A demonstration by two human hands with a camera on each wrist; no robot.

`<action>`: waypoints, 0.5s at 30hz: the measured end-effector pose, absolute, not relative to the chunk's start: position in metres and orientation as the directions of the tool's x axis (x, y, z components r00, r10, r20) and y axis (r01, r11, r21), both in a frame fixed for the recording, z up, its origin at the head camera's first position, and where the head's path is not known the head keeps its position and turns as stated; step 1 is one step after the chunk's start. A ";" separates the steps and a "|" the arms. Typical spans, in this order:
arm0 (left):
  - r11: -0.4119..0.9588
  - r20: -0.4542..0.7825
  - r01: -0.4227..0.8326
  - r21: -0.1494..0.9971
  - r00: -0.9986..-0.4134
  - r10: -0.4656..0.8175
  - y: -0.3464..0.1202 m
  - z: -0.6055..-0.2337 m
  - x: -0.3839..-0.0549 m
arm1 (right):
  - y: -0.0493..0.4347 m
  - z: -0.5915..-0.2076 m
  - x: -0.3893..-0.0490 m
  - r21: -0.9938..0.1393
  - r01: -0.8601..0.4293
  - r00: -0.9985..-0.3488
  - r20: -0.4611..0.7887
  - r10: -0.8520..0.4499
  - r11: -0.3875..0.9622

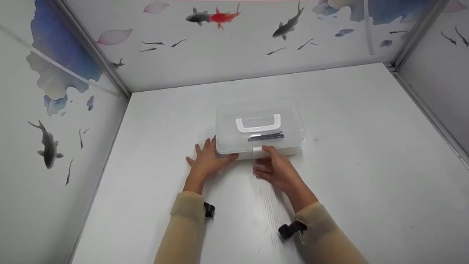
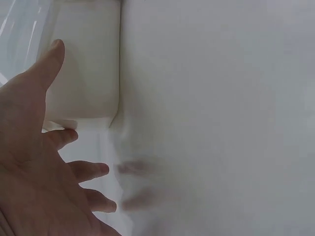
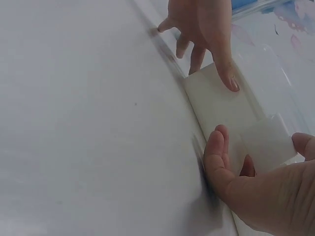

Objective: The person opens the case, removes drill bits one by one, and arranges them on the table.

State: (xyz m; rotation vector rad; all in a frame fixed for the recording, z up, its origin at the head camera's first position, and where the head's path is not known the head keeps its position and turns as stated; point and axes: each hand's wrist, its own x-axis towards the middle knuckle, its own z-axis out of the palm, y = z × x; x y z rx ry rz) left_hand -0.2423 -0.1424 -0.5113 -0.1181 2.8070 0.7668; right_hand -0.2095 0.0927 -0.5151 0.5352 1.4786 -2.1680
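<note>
A storage box (image 1: 243,155) with a white base stands on the table, its translucent lid (image 1: 227,126) down and a white carry handle (image 1: 258,129) on top. Several dark, thin sticks (image 1: 265,137) show through the lid. My left hand (image 1: 207,160) steadies the front left corner, fingers spread, thumb along the front wall and index finger at the left side. At the front middle, my right hand (image 1: 280,172) pinches the white latch (image 3: 268,143), with the thumb on its upper edge and a fingertip tucked under its lower end. The other right fingers curl loosely in front of the box.
The white table (image 1: 359,146) extends around the box. Walls with painted fish enclose it at the back (image 1: 249,55), left (image 1: 22,183) and right (image 1: 432,69). Small black cameras sit on the left wrist (image 1: 209,210) and right wrist (image 1: 289,230).
</note>
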 end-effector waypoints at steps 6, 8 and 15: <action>0.857 -0.259 -0.142 0.495 -0.966 -0.011 -0.145 -0.513 -0.244 | 0.094 -0.514 -0.210 -0.760 0.575 -0.817 -0.556 -0.154 -0.302; 0.853 -0.254 -0.141 0.503 -0.967 -0.010 -0.144 -0.513 -0.245 | 0.094 -0.512 -0.211 -0.758 0.579 -0.814 -0.563 -0.147 -0.300; 0.852 -0.239 -0.151 0.501 -0.970 -0.032 -0.143 -0.519 -0.243 | 0.097 -0.512 -0.210 -0.748 0.590 -0.805 -0.572 -0.155 -0.305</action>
